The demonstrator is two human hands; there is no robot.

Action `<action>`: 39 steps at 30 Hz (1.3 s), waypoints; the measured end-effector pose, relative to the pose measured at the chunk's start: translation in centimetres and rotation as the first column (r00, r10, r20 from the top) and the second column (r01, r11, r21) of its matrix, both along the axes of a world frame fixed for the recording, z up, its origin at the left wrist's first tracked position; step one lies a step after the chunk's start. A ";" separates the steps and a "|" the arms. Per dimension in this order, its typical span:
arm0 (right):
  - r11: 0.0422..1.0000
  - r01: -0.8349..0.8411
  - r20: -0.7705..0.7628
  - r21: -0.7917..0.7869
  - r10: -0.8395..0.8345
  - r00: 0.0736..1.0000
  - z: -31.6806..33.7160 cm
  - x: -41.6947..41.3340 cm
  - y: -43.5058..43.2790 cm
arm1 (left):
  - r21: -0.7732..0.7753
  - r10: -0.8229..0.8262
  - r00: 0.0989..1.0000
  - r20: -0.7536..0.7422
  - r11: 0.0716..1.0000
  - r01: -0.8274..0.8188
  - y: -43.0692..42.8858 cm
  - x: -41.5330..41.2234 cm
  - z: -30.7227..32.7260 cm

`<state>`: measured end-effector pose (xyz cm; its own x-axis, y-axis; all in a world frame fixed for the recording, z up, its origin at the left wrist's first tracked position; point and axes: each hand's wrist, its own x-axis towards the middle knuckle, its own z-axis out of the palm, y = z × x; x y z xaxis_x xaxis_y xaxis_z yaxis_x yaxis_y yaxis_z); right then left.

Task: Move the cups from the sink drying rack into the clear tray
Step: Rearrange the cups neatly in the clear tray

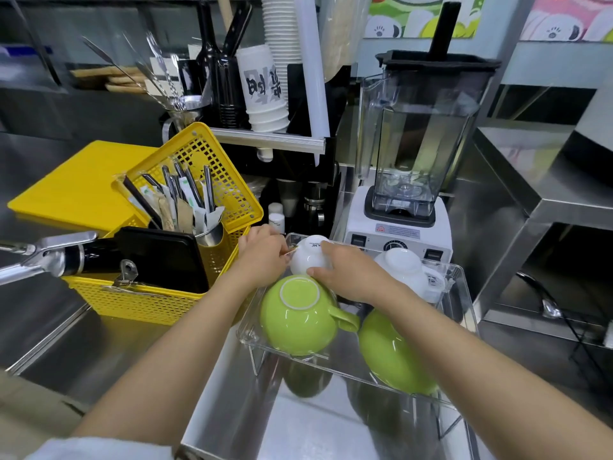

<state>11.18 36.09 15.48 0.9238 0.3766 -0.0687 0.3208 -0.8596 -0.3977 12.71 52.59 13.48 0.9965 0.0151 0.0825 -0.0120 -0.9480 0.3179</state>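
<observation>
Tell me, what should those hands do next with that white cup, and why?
Probably set it down and let go. Both hands, left and right, hold the upside-down white cup at the far-left corner of the clear tray, just behind a green cup; it seems already in place.

Both hands grip an inverted white cup at the far left corner of the clear tray: left hand on its left side, right hand on its right. Two inverted green cups and a second white cup fill the tray; a yellow basket stands left, a blender behind.
</observation>
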 end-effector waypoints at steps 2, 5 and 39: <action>1.000 -0.004 -0.012 0.003 0.004 1.000 0.1 0.3 0.2 | -0.014 0.002 0.999 0.037 1.000 -0.001 -0.2 -0.1 0.7; 0.995 0.034 -0.051 0.091 -0.030 0.998 0.1 0.6 0.7 | -0.099 -0.040 0.999 0.021 0.994 0.042 -0.7 -0.4 1.9; 0.956 -0.287 -0.145 0.064 0.294 0.945 1.0 3.6 -1.2 | -0.302 -0.153 0.982 -0.109 0.946 0.114 -1.9 0.3 1.4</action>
